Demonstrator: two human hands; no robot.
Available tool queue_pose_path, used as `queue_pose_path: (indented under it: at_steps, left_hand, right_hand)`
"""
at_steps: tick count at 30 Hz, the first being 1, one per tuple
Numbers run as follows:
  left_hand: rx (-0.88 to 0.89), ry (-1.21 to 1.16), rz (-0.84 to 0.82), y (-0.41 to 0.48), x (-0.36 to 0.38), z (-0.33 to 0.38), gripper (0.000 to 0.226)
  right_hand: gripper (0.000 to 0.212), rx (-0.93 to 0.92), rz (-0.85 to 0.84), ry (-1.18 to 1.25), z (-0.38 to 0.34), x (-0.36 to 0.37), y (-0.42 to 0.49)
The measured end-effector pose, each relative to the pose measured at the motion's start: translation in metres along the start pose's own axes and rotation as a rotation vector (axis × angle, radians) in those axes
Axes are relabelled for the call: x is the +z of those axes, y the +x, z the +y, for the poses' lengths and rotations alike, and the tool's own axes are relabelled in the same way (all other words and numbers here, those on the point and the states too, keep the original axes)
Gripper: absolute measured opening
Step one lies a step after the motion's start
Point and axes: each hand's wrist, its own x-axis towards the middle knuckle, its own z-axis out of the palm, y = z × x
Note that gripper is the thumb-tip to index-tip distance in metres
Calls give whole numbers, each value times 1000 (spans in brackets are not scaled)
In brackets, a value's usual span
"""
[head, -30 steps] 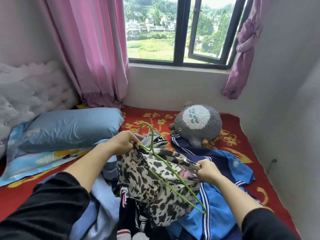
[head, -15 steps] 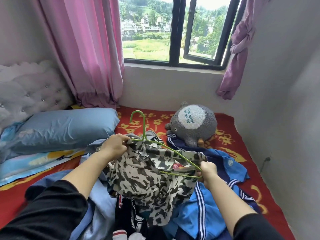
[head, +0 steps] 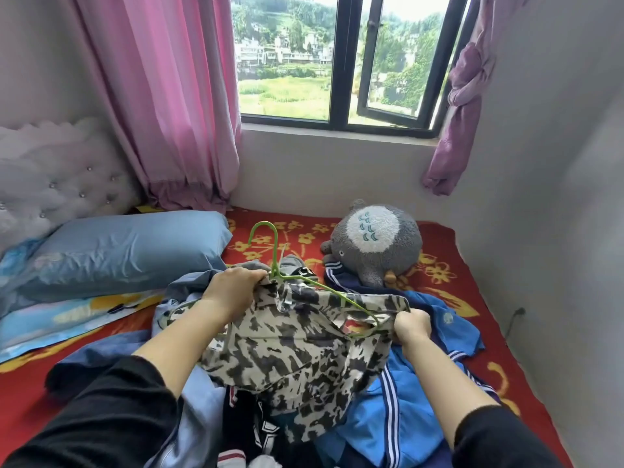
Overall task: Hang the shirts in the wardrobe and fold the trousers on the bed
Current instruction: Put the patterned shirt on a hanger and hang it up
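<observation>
**Shirt going onto its hanger**

The left hand [head: 233, 292] is closed on the shirt [head: 293, 352] at the collar, just under the neck of the green hanger [head: 276, 248]. The right hand [head: 410, 327] pinches the shirt's far shoulder together with the hanger's wire end. Between the two hands the cloth hangs slack, held just above the bed [head: 479, 298], and the hook pokes up free of it.

From where I stand the shirt looks thin, soft and light, so it will likely sag and slide wherever it is not held. The seams at collar and shoulder look like the firm places to take it. The hanger is thin wire and would probably flex if pulled hard. I'd judge the step in hand is getting the shoulder over the wire arm.

Under the shirt lie a jacket [head: 398, 417] and other clothes [head: 250, 430], with a pillow [head: 128, 248] off to the left and a plush toy [head: 374, 241] beyond
</observation>
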Motion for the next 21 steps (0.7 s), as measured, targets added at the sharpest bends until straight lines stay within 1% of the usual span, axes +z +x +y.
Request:
queue_pose_path:
  at_steps: [1,2,3,5,7,8,9,10,11,12,13,14,16,18,21]
  left_hand:
    - [1,30,20,-1,-1,2,50]
    - [0,51,48,-1,-1,4,49]
    - [0,79,80,-1,-2,5,48]
    - [3,167,144,-1,-3,9,46]
    - [6,249,158,-1,-5,14,44]
    - [9,268,153,-1,-5,16,44]
    - [15,278,152,0,-5,18,46]
    - [22,281,152,1,-4,20,48]
    - [21,276,150,1,-3,22,51]
    - [12,265,142,1,-2,23,53]
    - [-6,245,129,2,0,25,54]
    - [-30,213,118,2,1,26,54]
    - [-96,92,114,2,1,25,51]
    - [-154,-36,141,2,1,22,45]
    - [-175,-136,185,2,-2,18,44]
  right_hand:
    - [24,7,-6,15,-3,1,2]
    - [23,-13,-11,-19,-6,0,1]
    - [19,-64,-16,-107,-9,0,-1]
    - [6,-225,-24,-365,-16,-3,-9]
    - [5,-376,-47,-620,-20,-5,-12]
    - [7,-398,-52,-664,-22,-4,-15]
    - [11,-378,-51,-647,-26,-2,-16]
    - [17,-313,-61,-518,-31,0,-17]
    - [20,-238,-104,-327,-38,2,-20]
    - [19,-196,-176,-109,-43,5,-25]
    - [16,-193,-284,57,-49,7,-32]
    - [14,-230,-401,135,-53,8,-38]
    - [25,-264,-664,150,-55,9,-49]
    - [29,-220,-891,85,-52,8,-56]
    - [24,-161,-1064,102,-55,9,-58]
